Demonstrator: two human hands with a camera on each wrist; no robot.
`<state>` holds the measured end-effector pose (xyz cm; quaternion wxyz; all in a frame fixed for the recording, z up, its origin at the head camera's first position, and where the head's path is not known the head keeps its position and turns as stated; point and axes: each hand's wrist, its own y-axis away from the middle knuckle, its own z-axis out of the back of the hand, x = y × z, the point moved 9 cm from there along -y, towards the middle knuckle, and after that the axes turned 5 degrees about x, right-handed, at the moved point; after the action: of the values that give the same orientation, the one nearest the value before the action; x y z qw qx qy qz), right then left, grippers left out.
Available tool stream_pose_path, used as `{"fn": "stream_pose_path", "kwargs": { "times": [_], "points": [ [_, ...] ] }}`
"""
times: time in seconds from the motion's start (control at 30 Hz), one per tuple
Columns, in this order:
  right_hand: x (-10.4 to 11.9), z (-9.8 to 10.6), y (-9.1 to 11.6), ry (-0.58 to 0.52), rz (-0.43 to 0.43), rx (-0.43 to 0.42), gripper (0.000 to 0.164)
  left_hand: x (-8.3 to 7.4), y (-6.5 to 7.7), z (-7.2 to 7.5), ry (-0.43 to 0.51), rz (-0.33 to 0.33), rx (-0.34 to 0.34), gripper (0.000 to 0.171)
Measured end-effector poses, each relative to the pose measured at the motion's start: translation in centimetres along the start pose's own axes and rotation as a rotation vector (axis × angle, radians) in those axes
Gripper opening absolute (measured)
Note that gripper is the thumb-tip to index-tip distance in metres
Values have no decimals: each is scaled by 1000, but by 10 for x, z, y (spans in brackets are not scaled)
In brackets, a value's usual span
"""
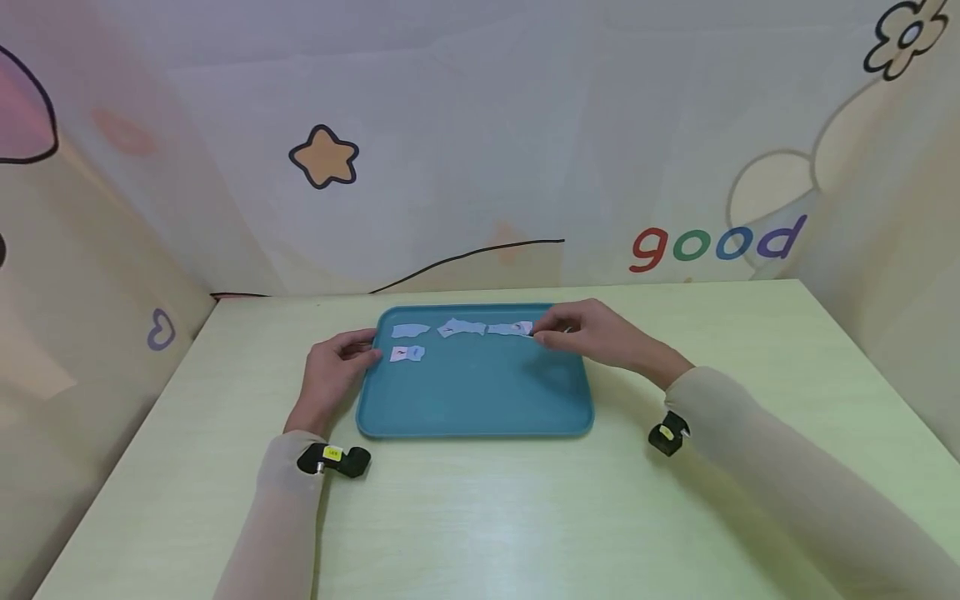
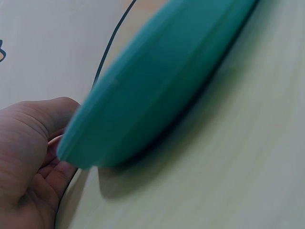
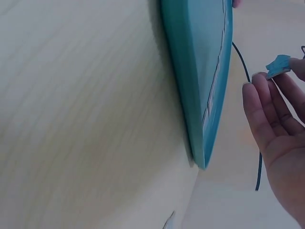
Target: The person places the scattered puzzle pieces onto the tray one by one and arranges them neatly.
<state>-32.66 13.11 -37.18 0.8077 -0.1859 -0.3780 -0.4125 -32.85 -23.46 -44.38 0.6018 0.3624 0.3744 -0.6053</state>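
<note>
A blue-green tray (image 1: pixel 480 404) lies on the table. My left hand (image 1: pixel 328 375) grips its left rim, thumb along the edge; the left wrist view shows the tray's wall (image 2: pixel 138 90) against that hand. Over the tray's far right part, my right hand (image 1: pixel 600 332) pinches a small torn paper piece (image 3: pixel 279 65), blue on one face, between thumb and fingertips. Along the tray's far side runs a row of torn light-blue paper pieces (image 1: pixel 461 327), the rightmost one (image 1: pixel 510 329) right by my right fingertips. Another torn piece (image 1: pixel 407 354) with pinkish print lies below the row's left end.
The pale wooden table (image 1: pixel 480 517) extends around the tray on the sides and in front. A printed cloth backdrop (image 1: pixel 465 167) stands behind the table's far edge and along both sides. Each sleeve carries a small black wrist camera (image 1: pixel 333 458) at its cuff.
</note>
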Motion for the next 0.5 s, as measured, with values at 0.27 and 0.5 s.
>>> {"fn": "stream_pose_path", "kwargs": {
  "times": [0.27,0.5],
  "points": [
    [10,-11,-20,-79,58,-30,25,1,-1,0,-3,-5,1,42],
    [14,-17,-33,-119,66,-46,24,1,-1,0,-3,-1,3,42]
  ]
}}
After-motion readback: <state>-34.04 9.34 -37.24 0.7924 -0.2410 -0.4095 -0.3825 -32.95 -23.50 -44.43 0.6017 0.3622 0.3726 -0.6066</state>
